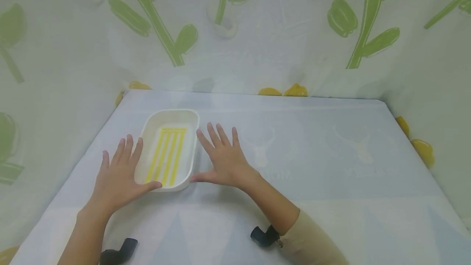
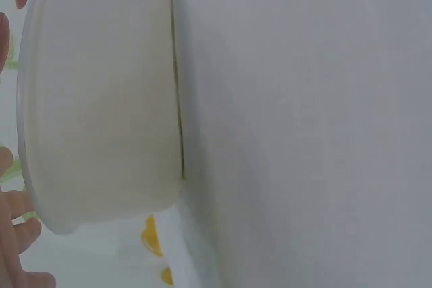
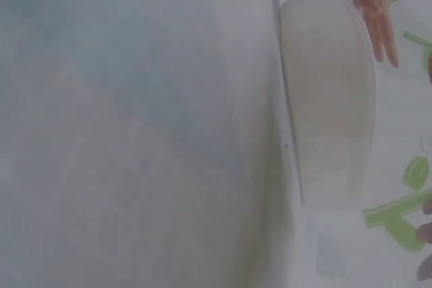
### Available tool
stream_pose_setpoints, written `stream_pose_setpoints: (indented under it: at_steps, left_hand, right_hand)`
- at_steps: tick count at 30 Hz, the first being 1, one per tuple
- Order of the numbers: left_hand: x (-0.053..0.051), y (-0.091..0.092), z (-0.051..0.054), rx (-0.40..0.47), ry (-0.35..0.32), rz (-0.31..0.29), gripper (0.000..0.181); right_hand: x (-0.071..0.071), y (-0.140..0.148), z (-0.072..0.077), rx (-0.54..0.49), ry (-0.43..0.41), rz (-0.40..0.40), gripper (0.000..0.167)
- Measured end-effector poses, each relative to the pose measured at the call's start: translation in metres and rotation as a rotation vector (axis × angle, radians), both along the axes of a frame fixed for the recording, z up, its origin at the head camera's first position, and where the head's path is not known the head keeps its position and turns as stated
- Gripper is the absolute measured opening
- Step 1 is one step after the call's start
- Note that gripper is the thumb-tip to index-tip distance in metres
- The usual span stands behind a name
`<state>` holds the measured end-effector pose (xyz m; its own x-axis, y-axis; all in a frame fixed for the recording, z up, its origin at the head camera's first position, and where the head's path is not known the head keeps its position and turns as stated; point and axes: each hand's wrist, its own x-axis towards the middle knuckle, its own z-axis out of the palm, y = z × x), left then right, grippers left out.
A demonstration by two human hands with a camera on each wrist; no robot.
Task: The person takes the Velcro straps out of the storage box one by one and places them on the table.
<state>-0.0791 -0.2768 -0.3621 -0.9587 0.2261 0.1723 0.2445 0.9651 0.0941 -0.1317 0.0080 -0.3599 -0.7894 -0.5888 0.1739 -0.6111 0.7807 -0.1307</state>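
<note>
A white, round-cornered plastic basin stands on the table, left of the middle, with yellow stripes along its bottom. My left hand spreads its fingers at the basin's left side, its thumb over the near left corner. On the other side my right hand has straight, fanned fingers close to the basin's right rim. Neither hand grips anything; whether either touches the rim I cannot tell. The left wrist view shows the basin's outer wall up close. In the right wrist view, the basin appears with the other hand beyond it.
A pale blue and white cloth covers the table. Curtains with green leaf prints enclose the back and sides. Dark angled pieces show by the left forearm and right forearm.
</note>
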Motion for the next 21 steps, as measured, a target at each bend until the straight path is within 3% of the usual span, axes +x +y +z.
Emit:
stream_pose_setpoints:
  at_steps: [4,8,12,15,21]
  left_hand:
    - [0.001,-0.010,-0.002,0.087,-0.030,-0.007,0.119]
    - [0.002,-0.016,-0.003,0.136,-0.111,0.011,0.120]
    - [0.000,-0.022,-0.005,0.205,-0.196,0.022,0.120]
    - [-0.002,-0.027,-0.008,0.310,-0.244,0.013,0.120]
    - [-0.003,-0.034,-0.012,0.466,-0.299,-0.007,0.118]
  right_hand:
    - [0.000,-0.006,-0.002,-0.013,-0.023,0.017,0.110]
    - [-0.001,-0.010,-0.003,-0.041,-0.083,0.029,0.109]
    - [-0.002,-0.015,-0.007,-0.145,-0.241,0.052,0.108]
    - [-0.002,-0.019,-0.011,-0.265,-0.389,0.074,0.106]
    - [-0.003,-0.027,-0.017,-0.488,-0.645,0.093,0.105]
